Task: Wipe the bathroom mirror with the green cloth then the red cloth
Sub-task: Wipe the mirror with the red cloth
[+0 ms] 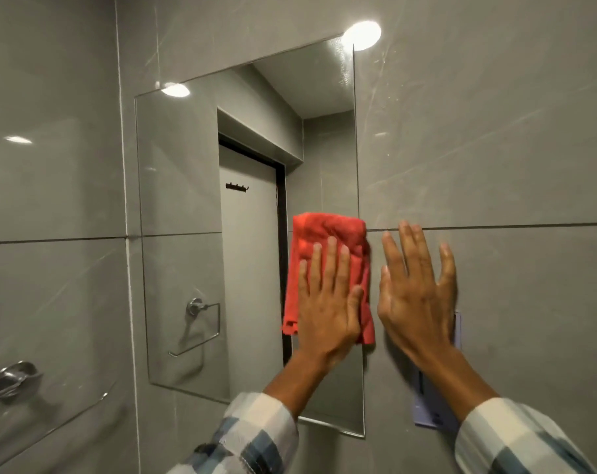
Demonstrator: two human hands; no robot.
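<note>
A frameless rectangular mirror (194,213) hangs on the grey tiled wall. A folded red cloth (327,230) lies flat against the mirror's right edge, a little below mid-height. My left hand (327,302) presses on the cloth with its palm flat and fingers spread. My right hand (416,295) rests flat on the bare tile just right of the mirror, fingers apart, holding nothing. The green cloth is not in view.
A chrome bracket (13,374) carries a glass shelf (51,429) at the lower left. A pale purple holder (433,408) is fixed to the wall behind my right forearm. The mirror reflects a white door and a towel ring.
</note>
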